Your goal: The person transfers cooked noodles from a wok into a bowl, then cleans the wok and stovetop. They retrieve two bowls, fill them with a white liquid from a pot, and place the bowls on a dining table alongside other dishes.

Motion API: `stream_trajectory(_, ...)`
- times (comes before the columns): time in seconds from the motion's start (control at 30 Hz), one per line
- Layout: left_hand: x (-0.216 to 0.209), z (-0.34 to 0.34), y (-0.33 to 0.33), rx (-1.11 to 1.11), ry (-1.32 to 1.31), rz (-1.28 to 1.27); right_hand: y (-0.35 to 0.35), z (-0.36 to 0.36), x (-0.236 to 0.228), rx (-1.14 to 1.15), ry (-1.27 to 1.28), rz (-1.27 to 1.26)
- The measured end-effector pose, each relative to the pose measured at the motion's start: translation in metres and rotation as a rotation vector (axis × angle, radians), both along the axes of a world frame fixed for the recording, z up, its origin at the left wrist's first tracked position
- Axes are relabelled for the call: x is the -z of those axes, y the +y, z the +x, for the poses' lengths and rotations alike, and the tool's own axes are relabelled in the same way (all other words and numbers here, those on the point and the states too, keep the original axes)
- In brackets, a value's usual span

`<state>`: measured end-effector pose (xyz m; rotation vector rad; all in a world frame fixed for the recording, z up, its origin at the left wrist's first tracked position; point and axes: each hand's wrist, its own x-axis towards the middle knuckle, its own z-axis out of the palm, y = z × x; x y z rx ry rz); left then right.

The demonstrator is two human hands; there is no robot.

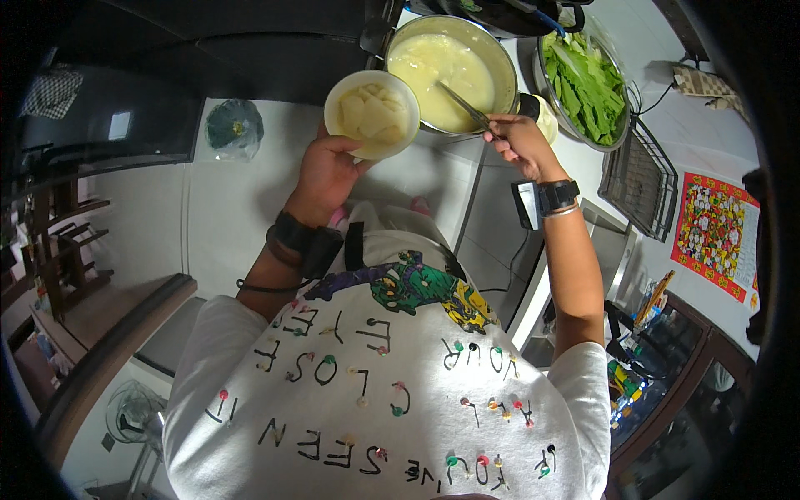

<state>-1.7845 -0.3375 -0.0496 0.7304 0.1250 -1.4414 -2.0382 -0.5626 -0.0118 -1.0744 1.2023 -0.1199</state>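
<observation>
My left hand (326,173) is closed around the side of a pale round bowl (332,98), which it holds up against the near left of the pot. Pale, flat slices of food (371,115) lie in the bowl. A large metal pot (505,60) contains cloudy yellowish soup (421,65) with light pieces in it. Over the pot's near right rim, my right hand (522,148) grips a slim metal utensil (463,102) that slants down into the soup. Its lower end is under the liquid, so I cannot tell whether it is a spoon or something else.
A metal basin (618,140) of green leafy vegetables (583,83) stands right of the pot. Nearby is a dark wire rack (646,179). A clear plastic bag with something green (234,129) sits on the floor at left. A dark pan (517,15) is behind the pot.
</observation>
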Motion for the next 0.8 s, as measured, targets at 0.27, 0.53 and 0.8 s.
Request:
stream_trajectory(0.27, 0.001, -0.003, -0.02, 0.0, -0.05, 0.008, 0.007, -0.038, -0.032, 0.121, -0.008, 0.057)
stream_trajectory(0.53, -0.007, -0.011, -0.039, -0.014, -0.161, 0.005, 0.009, -0.068, -0.055, 0.181, -0.015, 0.105)
stream_trajectory(0.8, -0.023, -0.013, -0.051, 0.001, -0.141, -0.052, 0.022, -0.081, -0.123, 0.151, 0.002, -0.002)
